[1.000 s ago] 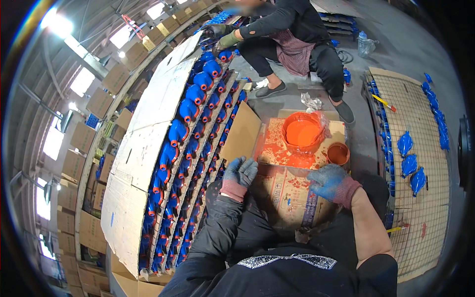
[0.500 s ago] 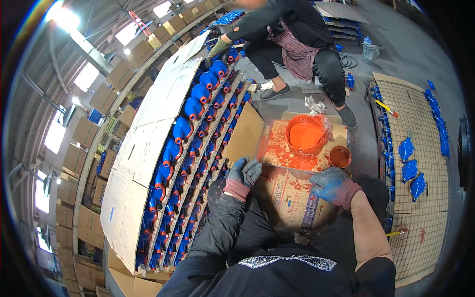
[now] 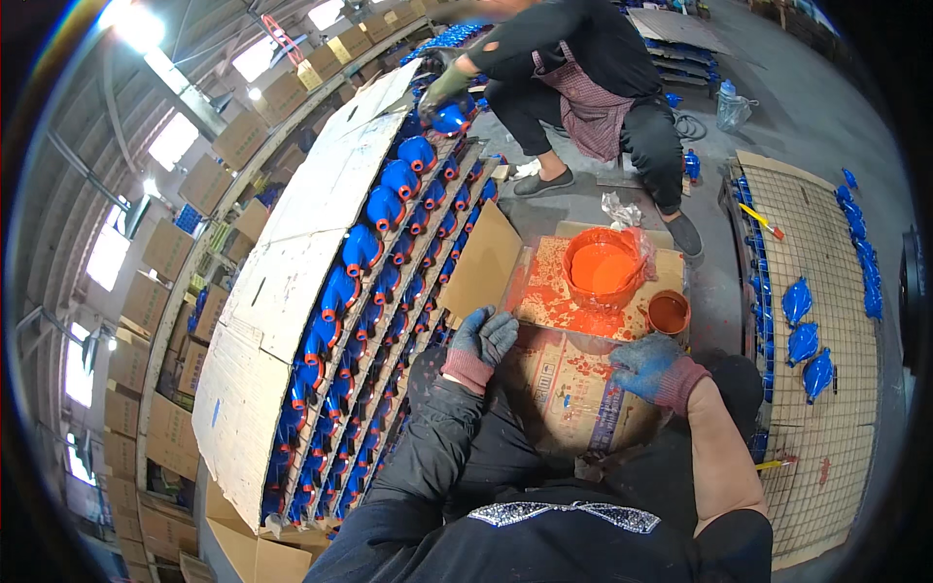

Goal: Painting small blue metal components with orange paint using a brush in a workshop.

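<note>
We crouch over a flattened cardboard box (image 3: 564, 389) spattered with orange paint; both our hands wear blue gloves with reddish cuffs. Our left hand (image 3: 483, 338) rests at the box's left edge, fingers loosely curled and slightly spread, holding nothing that we can see; our right hand (image 3: 646, 364) lies palm down on the box's right side, fingers bent, just below a small cup (image 3: 668, 313) of orange paint; whether it grips anything we cannot tell. Beyond the cup, on a paint-stained sheet, stands a bucket (image 3: 603, 267) of orange paint lined with a plastic bag, well within reach and between our hands as seen from above.

To our left runs a long rack (image 3: 389, 282) of blue pieces with orange tips, set in rows on slats; large cardboard sheets (image 3: 282, 291) cover its far side. At the rack's far end another person (image 3: 583, 78) in dark clothes and a checked apron squats, a gloved hand (image 3: 442, 92) on one blue piece. To our right lies a wire grid (image 3: 826, 389) bearing a few blue pieces (image 3: 802, 330). Stacked cartons (image 3: 146, 301) line the wall at the left.
</note>
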`<state>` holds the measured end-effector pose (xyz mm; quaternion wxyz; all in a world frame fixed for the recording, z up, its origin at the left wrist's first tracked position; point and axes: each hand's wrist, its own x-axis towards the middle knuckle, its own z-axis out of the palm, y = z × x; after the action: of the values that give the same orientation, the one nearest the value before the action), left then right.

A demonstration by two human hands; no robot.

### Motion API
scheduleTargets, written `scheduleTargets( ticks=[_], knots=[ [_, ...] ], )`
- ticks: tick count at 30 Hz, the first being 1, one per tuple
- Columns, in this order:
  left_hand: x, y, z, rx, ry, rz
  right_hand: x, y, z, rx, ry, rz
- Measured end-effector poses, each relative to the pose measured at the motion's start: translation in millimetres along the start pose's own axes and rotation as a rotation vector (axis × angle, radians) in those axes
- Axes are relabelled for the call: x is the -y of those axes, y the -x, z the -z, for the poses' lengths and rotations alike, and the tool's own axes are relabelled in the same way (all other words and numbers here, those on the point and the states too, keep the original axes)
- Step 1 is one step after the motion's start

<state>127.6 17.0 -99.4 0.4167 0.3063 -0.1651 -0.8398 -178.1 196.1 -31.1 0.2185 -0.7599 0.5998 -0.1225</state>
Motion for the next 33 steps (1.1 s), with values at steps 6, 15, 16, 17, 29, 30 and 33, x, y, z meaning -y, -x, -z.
scheduleTargets(
  ticks=[6, 15, 16, 17, 29, 30, 33],
  knots=[
    [-1, 0, 1, 0.022, 0.015, 0.003, 4, 0, 3, -0.019, 0.024, 0.02],
    [-4, 1, 1, 0.005, -0.051, 0.025, 10, 4, 13, 0.085, -0.023, -0.032],
    [-4, 1, 0, -0.002, -0.047, 0.02, 11, 5, 13, 0.081, -0.019, -0.045],
    [-4, 2, 0, 0.011, -0.049, 0.02, 11, 6, 12, 0.056, -0.02, -0.039],
    [-7, -4, 12, 0.0, -0.034, 0.009, 9, 7, 8, -0.034, 0.015, -0.007],
    [-7, -5, 14, 0.021, -0.039, 0.015, 10, 8, 9, -0.048, 0.009, -0.005],
    [-9, -6, 15, 0.014, -0.016, 0.022, 11, 6, 13, 0.14, -0.018, -0.108]
  ],
)
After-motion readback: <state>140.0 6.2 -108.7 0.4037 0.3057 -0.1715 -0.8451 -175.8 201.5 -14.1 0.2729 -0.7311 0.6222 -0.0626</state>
